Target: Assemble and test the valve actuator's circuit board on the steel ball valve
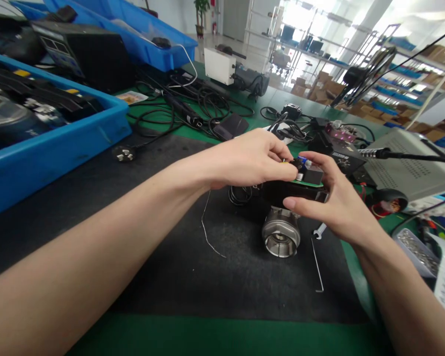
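Note:
A metal valve (281,232) with a hexagonal threaded end stands on the black mat, joined under a dark housing (278,193). On top of the housing sits a green circuit board (307,183) bearing a black block and blue and white parts. My left hand (257,157) reaches over the board with thumb and fingertips pinched at its components; what lies between them is hidden. Around the right side of the housing and board wraps my right hand (335,198), thumb in front and fingers behind. A hex key (318,267) and an open-end wrench (319,231) lie right of the valve.
A thin wire (204,227) curves over the mat (163,282). At left stands a blue bin (59,163) full of parts, near a power plug (124,154). Tangled black cables (211,101) spread behind. To the right are a soldering iron (381,153) and a tray of screws (417,252).

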A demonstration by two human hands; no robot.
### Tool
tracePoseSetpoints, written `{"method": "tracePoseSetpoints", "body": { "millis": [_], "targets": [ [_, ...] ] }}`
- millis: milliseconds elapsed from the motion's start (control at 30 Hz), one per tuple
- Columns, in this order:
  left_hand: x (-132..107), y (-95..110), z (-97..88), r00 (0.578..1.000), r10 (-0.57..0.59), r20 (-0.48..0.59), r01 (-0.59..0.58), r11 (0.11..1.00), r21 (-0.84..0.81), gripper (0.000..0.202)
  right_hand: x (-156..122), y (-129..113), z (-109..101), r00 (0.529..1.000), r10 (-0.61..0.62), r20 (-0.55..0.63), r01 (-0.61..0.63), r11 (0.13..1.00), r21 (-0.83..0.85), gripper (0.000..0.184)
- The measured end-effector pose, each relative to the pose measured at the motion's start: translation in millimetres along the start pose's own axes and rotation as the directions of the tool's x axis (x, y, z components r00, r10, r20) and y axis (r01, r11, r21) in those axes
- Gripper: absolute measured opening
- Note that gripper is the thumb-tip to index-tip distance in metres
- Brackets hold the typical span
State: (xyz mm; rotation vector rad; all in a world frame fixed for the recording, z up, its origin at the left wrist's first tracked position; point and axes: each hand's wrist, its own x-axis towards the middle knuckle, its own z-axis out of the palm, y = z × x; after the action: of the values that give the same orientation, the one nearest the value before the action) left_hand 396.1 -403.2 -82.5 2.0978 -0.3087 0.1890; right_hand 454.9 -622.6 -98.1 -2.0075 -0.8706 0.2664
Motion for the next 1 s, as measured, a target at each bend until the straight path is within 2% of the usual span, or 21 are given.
{"method": "tracePoseSetpoints", "body": {
  "millis": [200, 300, 400, 500, 733, 833, 1000],
  "targets": [
    [1, 4, -4.5, 0.998, -0.027, 0.062, 0.024, 0.999, 0.044, 0.019, 2, 8, 1, 1.0, -0.004, -0.004, 0.004, 0.996, 0.092, 0.087],
    [10, 1, -2.4, 0.996, -0.054, 0.065, 0.052, 0.998, 0.035, 0.017, 6, 20, 1, 0.999, -0.026, -0.032, 0.033, 0.968, 0.248, 0.083],
    [22, -5, 2.8, 0.996, -0.066, 0.056, 0.067, 0.998, -0.008, 0.019, 10, 30, 1, 0.999, 0.021, -0.039, -0.003, 0.909, 0.417, 0.072],
    [31, -11, 7.6, 0.993, -0.104, 0.059, 0.108, 0.993, -0.055, 0.02, 12, 32, 1, 0.998, 0.062, -0.021, -0.042, 0.862, 0.505, 0.063],
    [36, -15, 8.4, 0.974, -0.21, 0.089, 0.223, 0.961, -0.165, 0.018, 15, 31, 2, 0.997, 0.074, 0.008, -0.067, 0.844, 0.532, 0.061],
    [36, -16, 6.3, 0.977, -0.195, 0.084, 0.206, 0.967, -0.149, 0.017, 15, 32, 2, 0.998, 0.067, 0.0, -0.058, 0.862, 0.504, 0.061],
    [35, -14, 1.5, 0.988, -0.143, 0.053, 0.144, 0.989, -0.021, 0.017, 14, 31, 1, 0.998, 0.063, -0.01, -0.05, 0.875, 0.482, 0.061]
  ]
}}
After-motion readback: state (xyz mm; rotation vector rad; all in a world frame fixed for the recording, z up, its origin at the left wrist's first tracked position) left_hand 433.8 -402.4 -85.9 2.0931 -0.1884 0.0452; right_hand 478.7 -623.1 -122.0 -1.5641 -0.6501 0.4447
